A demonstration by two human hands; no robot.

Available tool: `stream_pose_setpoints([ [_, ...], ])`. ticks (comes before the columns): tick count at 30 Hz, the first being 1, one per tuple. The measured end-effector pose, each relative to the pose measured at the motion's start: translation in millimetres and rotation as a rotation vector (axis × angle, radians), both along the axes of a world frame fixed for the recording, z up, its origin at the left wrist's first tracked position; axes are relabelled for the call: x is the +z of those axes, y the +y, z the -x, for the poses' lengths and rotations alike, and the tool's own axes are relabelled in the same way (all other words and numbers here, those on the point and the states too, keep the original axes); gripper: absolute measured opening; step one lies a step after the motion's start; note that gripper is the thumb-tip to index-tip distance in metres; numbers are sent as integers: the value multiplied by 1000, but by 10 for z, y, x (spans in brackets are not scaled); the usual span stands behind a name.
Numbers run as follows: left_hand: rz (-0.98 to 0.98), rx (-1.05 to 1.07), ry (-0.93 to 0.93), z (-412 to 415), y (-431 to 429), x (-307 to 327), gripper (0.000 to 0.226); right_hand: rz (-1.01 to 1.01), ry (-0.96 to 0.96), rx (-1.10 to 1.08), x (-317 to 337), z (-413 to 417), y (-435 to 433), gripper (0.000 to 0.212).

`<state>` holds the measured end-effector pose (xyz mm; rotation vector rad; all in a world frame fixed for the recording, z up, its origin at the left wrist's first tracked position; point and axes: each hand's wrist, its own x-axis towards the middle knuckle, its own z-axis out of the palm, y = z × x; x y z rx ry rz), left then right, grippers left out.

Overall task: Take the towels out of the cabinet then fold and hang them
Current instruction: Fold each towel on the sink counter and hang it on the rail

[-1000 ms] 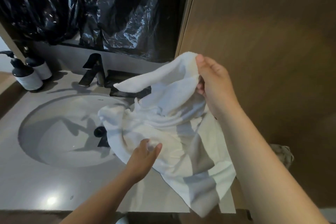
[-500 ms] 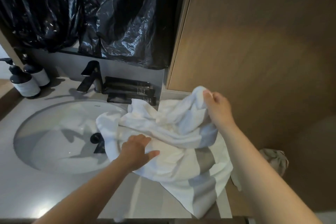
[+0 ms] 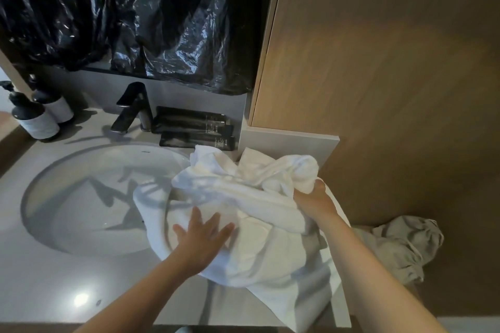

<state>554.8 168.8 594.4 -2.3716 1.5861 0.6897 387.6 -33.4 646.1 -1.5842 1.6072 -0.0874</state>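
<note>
Head view: a crumpled white towel lies heaped on the right end of the bench. It spills over the right rim of the sink basin and drapes off the front right corner. The left hand lies flat on it, fingers straight and spread, gripping nothing. The right hand clutches a bunch of the towel near the right edge. A black faucet stands at the back edge.

left hand is flat, palm down, fingers spread wide, pressing on the towel. right hand is curled tight round a bunch of it, both forearms reaching forward.
</note>
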Motion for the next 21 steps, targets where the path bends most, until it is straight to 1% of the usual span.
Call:
stream_pose_setpoints([
  [1, 78, 121, 125, 36, 35, -1, 59, 30, -17, -6, -8, 28, 6, 113],
  [2, 151, 253, 258, 81, 75, 16, 59, 59, -36, -13, -13, 56, 26, 109],
  [3, 196, 338, 350, 139, 119, 49, 64, 81, -55, -15, -26, 84, 55, 106],
  [4, 212, 379, 392, 209, 166, 64, 69, 93, -72, -13, -37, 112, 97, 103],
  [6, 219, 413, 439, 288, 228, 86, 74, 104, -91, 6, -41, 153, 173, 102],
  [7, 217, 410, 446, 281, 234, 112, 72, 109, -90, 25, -21, 164, 190, 101],
  [9, 236, 394, 461, 199, 183, 187, 60, 134, -81, 54, 40, 177, 191, 94],
  [11, 370, 470, 495, 90, 104, 304, 46, 218, -52, 67, 127, 174, 202, 82],
  [13, 590, 535, 420, -28, 16, 440, 36, 363, -92, 41, 238, 154, 248, 72],
  [15, 791, 490, 314, -104, -74, 543, 28, 484, -213, 17, 357, 131, 300, 63],
  [17, 937, 354, 272, -128, -187, 620, 25, 483, -306, -7, 442, 113, 327, 58],
  [18, 985, 267, 248, -138, -257, 625, 27, 467, -335, -26, 468, 110, 337, 56],
  [19, 994, 184, 231, -143, -334, 623, 31, 461, -355, -42, 483, 118, 343, 53],
  [21, 881, 97, 227, -152, -495, 627, 38, 463, -383, -71, 489, 146, 356, 45],
])
